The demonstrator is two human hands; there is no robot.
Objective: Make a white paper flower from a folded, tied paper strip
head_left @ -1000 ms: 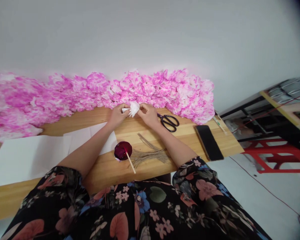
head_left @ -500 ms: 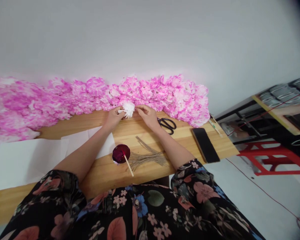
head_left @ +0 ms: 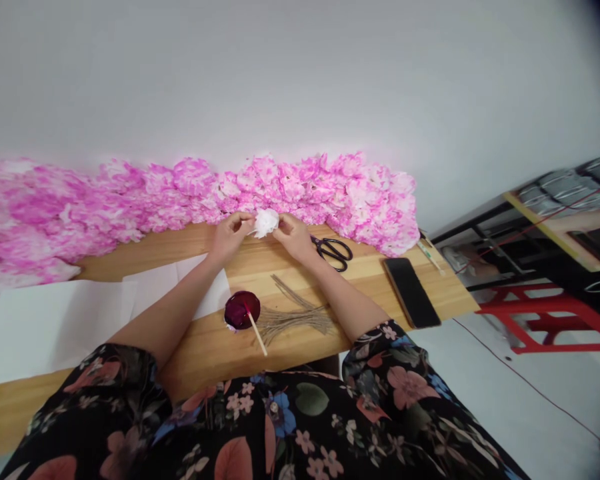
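Note:
A small white paper flower [head_left: 267, 222] is held between both my hands above the far part of the wooden table [head_left: 300, 347]. My left hand [head_left: 231, 235] pinches its left side with fingers closed. My right hand [head_left: 293, 236] grips its right side, fingers curled on the petals. Behind them a long row of pink-and-white paper flowers [head_left: 190, 193] runs along the wall.
Black scissors [head_left: 334, 250] lie just right of my right hand. A dark phone [head_left: 411, 283] rests near the table's right end. A cup of dark red dye [head_left: 241, 310] with a stick [head_left: 256, 332], a bundle of thin wires [head_left: 295, 313] and white paper sheets [head_left: 80, 320] lie nearer me.
Both hands have kept working the white flower; it now looks rounder and sits slightly right. The view has shifted a little.

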